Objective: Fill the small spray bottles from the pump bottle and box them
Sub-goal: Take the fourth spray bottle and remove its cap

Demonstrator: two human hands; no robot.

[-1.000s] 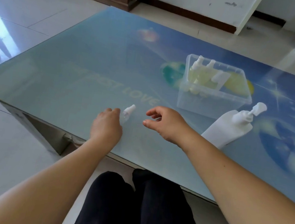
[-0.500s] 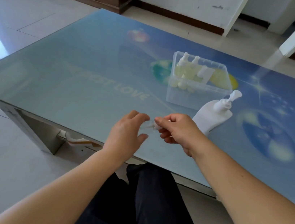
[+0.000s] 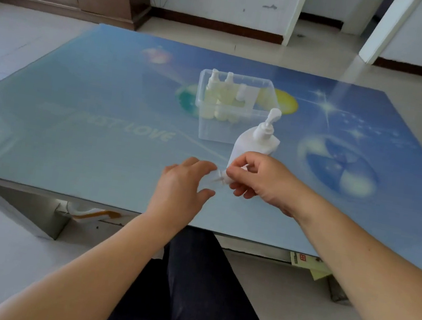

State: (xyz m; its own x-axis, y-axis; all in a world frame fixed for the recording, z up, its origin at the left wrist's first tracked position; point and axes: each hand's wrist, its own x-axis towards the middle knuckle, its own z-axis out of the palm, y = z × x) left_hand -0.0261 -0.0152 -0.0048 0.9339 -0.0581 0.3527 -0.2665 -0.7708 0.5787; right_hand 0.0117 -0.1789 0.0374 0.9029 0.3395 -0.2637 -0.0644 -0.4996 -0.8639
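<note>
Small spray bottle (image 3: 216, 178) sits between your hands over the surface (image 3: 71, 140): your left hand (image 3: 182, 185) grips its body, your right hand (image 3: 258, 178) pinches its cap.

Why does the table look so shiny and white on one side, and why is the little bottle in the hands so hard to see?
Head view: daylight glares off the glass table, washing its left side pale; the small spray bottle is clear, blurry and mostly hidden between the left hand and right hand; the wide lens bends the table edges.
</note>
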